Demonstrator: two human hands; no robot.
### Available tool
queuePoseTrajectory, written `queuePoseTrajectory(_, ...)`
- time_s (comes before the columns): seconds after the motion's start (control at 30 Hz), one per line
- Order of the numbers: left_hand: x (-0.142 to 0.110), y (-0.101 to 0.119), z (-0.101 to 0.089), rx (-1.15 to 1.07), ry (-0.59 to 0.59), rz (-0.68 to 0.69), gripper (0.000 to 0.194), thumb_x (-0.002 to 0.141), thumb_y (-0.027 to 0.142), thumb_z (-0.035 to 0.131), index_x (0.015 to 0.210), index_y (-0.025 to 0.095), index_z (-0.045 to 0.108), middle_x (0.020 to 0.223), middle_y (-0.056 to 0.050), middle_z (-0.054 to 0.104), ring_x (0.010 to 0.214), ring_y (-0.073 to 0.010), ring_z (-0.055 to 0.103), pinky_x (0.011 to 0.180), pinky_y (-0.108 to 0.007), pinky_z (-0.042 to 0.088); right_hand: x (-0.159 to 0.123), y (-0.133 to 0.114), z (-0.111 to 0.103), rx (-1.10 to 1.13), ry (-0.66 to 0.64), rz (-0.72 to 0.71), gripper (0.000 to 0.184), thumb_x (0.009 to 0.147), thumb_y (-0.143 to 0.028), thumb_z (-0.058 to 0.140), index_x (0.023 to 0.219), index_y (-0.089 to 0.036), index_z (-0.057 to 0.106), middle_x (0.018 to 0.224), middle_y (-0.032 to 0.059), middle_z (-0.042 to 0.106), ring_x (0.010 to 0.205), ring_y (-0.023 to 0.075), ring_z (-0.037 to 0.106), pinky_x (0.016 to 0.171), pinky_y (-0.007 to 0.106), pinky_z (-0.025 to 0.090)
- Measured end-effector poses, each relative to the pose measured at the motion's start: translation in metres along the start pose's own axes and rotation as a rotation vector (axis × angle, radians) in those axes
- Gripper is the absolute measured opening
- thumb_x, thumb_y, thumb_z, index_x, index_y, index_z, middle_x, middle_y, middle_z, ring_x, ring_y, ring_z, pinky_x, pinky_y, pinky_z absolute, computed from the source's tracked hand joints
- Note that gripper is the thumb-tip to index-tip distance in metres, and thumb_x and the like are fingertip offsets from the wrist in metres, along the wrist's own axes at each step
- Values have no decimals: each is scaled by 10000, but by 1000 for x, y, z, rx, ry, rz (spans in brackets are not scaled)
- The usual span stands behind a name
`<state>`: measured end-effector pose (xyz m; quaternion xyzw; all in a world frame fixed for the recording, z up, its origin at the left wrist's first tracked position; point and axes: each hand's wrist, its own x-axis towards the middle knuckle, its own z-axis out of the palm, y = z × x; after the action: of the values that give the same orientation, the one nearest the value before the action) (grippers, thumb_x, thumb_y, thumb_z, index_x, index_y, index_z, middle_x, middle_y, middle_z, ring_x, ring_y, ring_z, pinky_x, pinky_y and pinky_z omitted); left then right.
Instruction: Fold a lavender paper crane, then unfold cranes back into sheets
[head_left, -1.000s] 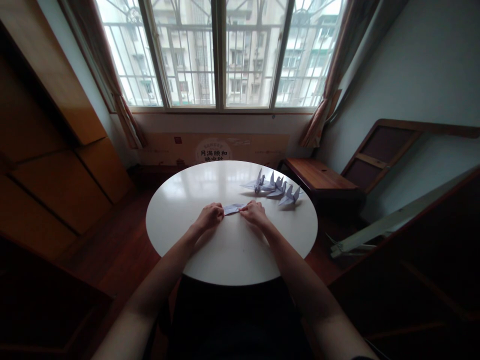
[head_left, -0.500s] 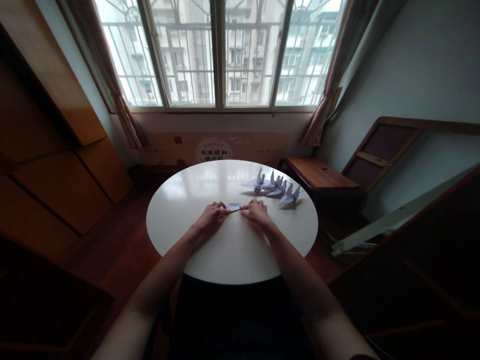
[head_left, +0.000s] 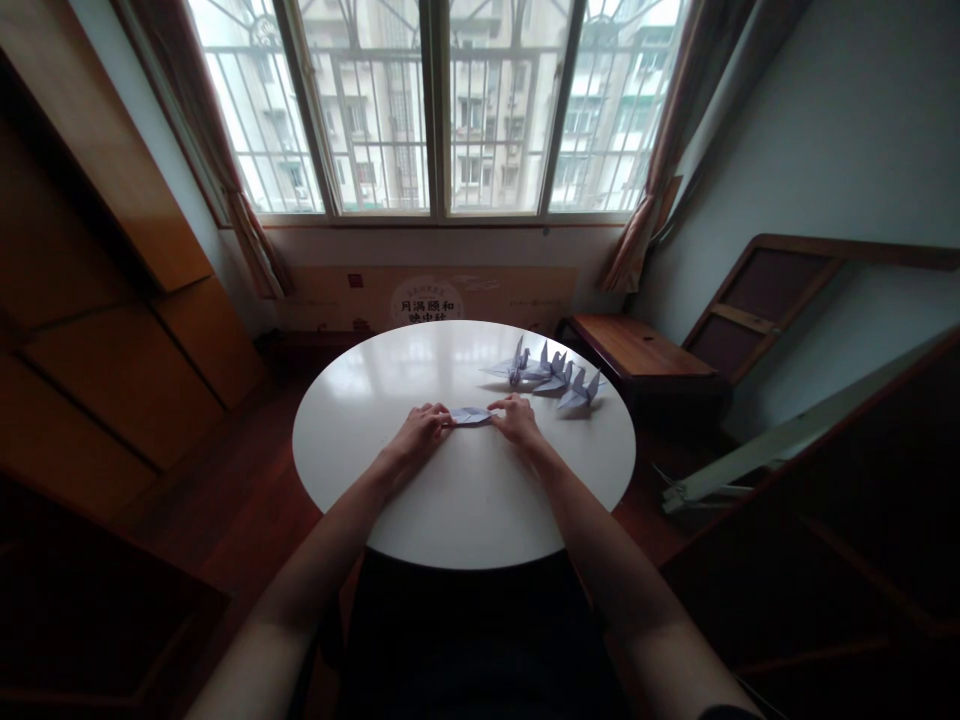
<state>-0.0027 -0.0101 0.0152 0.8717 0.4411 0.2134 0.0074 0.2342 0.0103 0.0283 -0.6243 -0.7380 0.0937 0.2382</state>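
A small folded piece of pale blue-grey paper (head_left: 471, 415) lies low over the white round table (head_left: 465, 500), spanning the space between my hands. Its left end is pinched by my left hand (head_left: 427, 427), whose fingers are bent around it. My right hand (head_left: 514, 418) grips the opposite end between thumb and fingertips. Beyond my right hand stand several folded paper cranes (head_left: 555, 372) of the same colour, grouped near the table's far right edge. The creases of the held paper are too small to make out.
A low wooden bench (head_left: 637, 345) is behind the table on the right. Wooden cabinets (head_left: 112, 390) line the left side. Under the barred window (head_left: 442, 120) a printed cardboard panel (head_left: 322, 290) rests against the wall.
My right hand has shifted slightly right along the paper, so more of it shows between my hands. My left hand has moved a touch to the left. The cranes are unmoved.
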Motion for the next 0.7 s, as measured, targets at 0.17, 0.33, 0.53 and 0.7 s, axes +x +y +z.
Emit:
queuePoseTrajectory(0.17,0,0,-3,-28,-2,-1,314,856,89,460,1008,227,697,1041,-61,653,959,-195,576,847,-325,429,0,-1,0,48,-62,-47,187,766,-207,629,903,-219,756,905,51,652,831,181,589,771,280,432)
queuePoseTrajectory(0.33,-2,3,-4,57,-33,-28,491,855,41,438,1219,306,634,1031,-63,635,944,-197,555,836,-329,419,2,0,3,157,-69,-151,173,750,-115,600,858,-150,730,827,49,642,697,129,576,667,219,435)
queuePoseTrajectory(0.53,-2,4,-2,89,-35,-32,534,874,36,457,1227,403,619,1057,-52,622,941,-194,546,833,-329,410,-2,1,4,236,-48,-178,156,760,-67,561,841,-135,676,746,31,644,652,115,567,621,196,412)
queuePoseTrajectory(0.7,-1,5,-3,69,-43,-49,519,878,48,476,1221,410,619,1055,-50,622,949,-190,546,842,-324,415,-3,0,1,295,-53,-159,159,770,-78,543,853,-140,665,698,24,658,620,117,576,597,197,408)
